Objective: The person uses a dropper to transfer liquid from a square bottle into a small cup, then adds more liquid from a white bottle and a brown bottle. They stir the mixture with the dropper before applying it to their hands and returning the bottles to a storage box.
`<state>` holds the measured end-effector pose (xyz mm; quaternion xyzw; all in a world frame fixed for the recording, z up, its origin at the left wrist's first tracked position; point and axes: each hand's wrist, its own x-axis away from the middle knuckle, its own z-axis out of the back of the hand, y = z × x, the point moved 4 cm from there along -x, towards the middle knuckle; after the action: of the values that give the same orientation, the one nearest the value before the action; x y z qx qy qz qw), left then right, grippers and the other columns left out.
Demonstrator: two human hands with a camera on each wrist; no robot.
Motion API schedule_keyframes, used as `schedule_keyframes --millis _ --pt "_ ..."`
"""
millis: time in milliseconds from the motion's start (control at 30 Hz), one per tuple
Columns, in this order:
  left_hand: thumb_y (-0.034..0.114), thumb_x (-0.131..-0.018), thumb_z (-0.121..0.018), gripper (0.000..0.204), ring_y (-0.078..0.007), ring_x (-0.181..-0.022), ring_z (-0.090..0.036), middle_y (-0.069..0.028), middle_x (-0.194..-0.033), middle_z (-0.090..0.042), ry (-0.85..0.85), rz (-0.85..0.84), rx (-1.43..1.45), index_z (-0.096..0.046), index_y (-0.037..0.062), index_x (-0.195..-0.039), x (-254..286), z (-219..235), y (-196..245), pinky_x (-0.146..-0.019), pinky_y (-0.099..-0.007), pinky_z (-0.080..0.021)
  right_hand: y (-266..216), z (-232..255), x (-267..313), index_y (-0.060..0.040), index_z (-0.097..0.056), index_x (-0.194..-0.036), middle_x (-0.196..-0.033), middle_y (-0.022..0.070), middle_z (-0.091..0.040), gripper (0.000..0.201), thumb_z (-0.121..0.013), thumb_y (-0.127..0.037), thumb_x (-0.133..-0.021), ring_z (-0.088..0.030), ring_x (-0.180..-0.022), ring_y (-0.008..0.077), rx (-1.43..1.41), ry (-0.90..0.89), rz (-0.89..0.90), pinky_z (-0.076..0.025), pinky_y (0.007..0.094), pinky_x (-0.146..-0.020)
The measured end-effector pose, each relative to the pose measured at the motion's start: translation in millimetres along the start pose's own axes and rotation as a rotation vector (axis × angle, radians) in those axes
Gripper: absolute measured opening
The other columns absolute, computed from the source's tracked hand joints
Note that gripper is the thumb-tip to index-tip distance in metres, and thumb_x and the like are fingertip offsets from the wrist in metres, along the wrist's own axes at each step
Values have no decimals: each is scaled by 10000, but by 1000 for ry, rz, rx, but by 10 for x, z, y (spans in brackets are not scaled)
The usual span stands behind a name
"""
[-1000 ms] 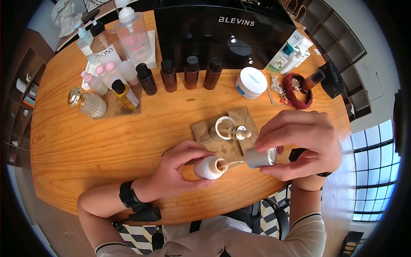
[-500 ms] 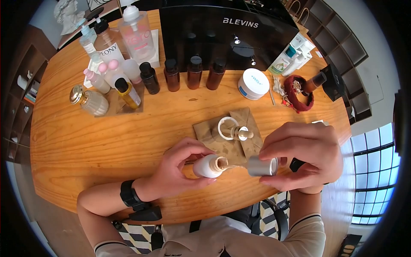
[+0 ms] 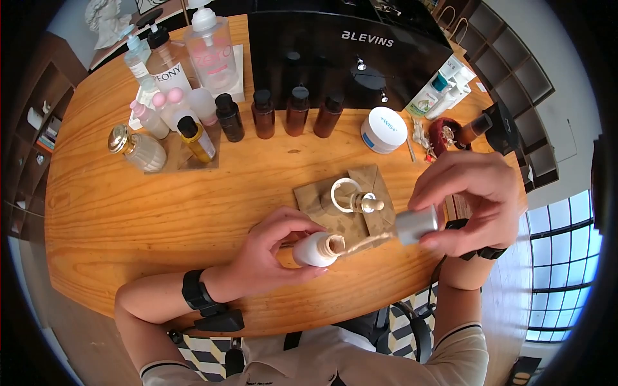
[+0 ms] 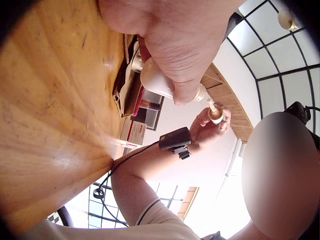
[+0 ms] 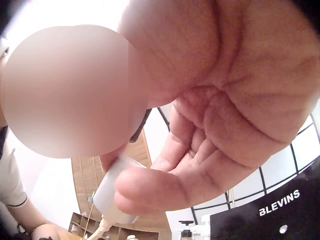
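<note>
My left hand grips a small white bottle tilted to the right, its uncapped neck smeared with beige liquid. To the right, my right hand pinches a silver cap between thumb and fingers. From the cap a beige-coated applicator stick slants down to the bottle's mouth. In the left wrist view the stick's coated base shows inside the cap. Behind the hands, a brown paper envelope carries a jar with a white rim and a beige-smeared dropper.
Several dark bottles line up before a black BLEVINS box. A white round tub stands right of them, near a dark red ring-shaped holder. Pump bottles and a gold-capped bottle crowd the left.
My right hand has moved up and to the right with the cap, drawing more of the coated stick out of the bottle. My left hand stays nearly in place.
</note>
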<state>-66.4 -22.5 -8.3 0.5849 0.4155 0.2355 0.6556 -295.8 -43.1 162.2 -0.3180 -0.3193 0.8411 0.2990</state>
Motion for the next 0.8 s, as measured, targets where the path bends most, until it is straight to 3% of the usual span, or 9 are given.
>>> schedule_keyframes --millis 200,267,567,800 --pt "108 -772 -863 499 -194 -1080 -622 -91 -1155 -553 -3 7 17 -619 28 -1199 2 -2 -2 -929 -320 -563 142 149 30 42 -717 -967 -958 109 -687 309 -842 11 -686 -655 -769 112 -54 184 -69 -522 229 -651" --pt "116 -769 -867 491 -194 -1077 -624 -88 -1155 -561 -5 6 8 -632 24 -1191 -4 -4 6 -941 -322 -561 177 162 10 23 -721 -970 -959 93 -690 287 -820 29 -701 -648 -777 108 21 204 -206 -533 237 -679" --pt "146 -775 -864 445 -198 -1013 -616 -73 -1114 -602 -12 -35 -37 -664 49 -1160 -12 4 52 -872 -316 -525 221 -61 -124 15 -705 -950 -961 96 -698 294 -799 40 -673 -640 -745 158 350 58 -253 -526 265 -654" --pt "177 -770 -866 447 -212 -1026 -621 -75 -1108 -609 -23 -36 -80 -664 57 -1151 -24 18 80 -873 -325 -521 260 -176 -156 19 -708 -956 -971 108 -699 315 -804 48 -658 -648 -788 179 388 17 -217 -524 275 -645"
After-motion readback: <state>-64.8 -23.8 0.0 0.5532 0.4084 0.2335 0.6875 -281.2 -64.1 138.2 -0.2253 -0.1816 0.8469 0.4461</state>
